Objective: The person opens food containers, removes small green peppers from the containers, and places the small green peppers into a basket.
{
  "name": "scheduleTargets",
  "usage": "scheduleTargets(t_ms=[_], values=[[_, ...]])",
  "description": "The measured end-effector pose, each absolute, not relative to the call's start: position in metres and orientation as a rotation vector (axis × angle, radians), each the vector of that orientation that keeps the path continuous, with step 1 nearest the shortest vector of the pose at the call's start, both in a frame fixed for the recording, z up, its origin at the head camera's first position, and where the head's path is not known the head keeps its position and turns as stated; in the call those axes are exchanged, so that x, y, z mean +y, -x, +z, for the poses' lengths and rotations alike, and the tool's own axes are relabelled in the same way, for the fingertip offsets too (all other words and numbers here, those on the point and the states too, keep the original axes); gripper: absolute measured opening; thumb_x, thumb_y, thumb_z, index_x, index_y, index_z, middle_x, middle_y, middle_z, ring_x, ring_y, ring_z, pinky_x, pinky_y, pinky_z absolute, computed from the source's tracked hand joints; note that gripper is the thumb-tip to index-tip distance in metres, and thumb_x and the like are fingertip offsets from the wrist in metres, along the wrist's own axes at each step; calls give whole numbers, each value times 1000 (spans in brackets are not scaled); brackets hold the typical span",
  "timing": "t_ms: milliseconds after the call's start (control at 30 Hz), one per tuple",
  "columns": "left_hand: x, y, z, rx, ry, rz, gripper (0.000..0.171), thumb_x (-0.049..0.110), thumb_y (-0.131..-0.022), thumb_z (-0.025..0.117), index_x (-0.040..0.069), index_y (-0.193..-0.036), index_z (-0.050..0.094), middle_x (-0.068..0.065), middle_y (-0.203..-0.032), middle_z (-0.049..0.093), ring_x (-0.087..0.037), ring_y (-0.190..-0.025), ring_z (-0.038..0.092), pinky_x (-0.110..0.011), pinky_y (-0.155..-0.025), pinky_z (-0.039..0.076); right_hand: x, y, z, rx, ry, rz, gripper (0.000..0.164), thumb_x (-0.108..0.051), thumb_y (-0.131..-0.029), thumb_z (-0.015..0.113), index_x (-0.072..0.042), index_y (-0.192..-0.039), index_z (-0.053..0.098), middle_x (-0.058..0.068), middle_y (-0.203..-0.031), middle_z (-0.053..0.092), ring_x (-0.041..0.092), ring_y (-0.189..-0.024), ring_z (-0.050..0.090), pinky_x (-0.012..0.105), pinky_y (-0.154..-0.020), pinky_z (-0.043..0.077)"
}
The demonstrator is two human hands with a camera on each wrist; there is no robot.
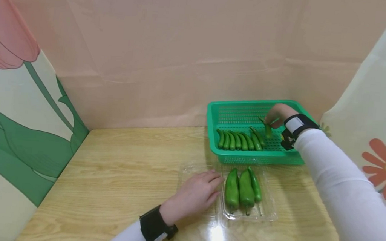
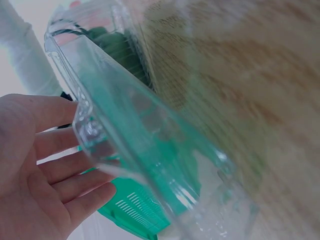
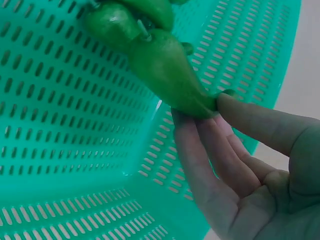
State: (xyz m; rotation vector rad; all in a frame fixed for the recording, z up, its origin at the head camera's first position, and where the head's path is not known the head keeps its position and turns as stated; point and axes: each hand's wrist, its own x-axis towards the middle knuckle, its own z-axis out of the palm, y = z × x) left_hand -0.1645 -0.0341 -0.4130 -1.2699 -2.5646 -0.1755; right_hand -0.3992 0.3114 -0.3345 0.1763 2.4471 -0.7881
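Observation:
Inside a green plastic basket (image 1: 231,158), my right hand (image 1: 278,115) pinches a green pepper (image 3: 165,70) by its narrow end, between thumb and fingers. Several more green peppers (image 1: 237,141) lie side by side in a row on the basket floor, left of that hand. In front of the basket stands a clear plastic clamshell box (image 1: 268,214), its lid (image 1: 189,169) folded out to the left. Three green peppers (image 1: 246,191) lie in the box's right half. My left hand (image 1: 194,196) rests over the lid side, its loosely extended fingers touching the clear plastic near the hinge.
The box and basket stand on a light wood-grain table (image 1: 113,182). A pinkish cloth backdrop (image 1: 156,64) hangs close behind the basket. Printed flower panels stand at left and right, the right panel (image 1: 367,111) close to my right arm.

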Motion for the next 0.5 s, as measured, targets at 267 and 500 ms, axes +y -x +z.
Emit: scheduleTargets(t_ms=[267, 500], values=[[-34, 164, -413, -2594, 1270, -171, 44, 32, -94, 56, 9, -131, 54, -9, -134, 56, -24, -127, 51, -33, -110, 40, 314, 401, -343, 2396, -147, -684, 46, -15, -98, 46, 10, -137, 38, 35, -147, 20, 31, -111, 58, 28, -85, 56], [-34, 164, -413, -2582, 1269, -162, 44, 32, -94, 57, 9, -131, 55, -8, -133, 57, -24, -127, 52, -32, -110, 40, 315, 396, -348, 2436, 3, -427, 25, -16, -97, 48, 7, -100, 57, 25, -112, 56, 14, -80, 63, 22, -70, 56]])
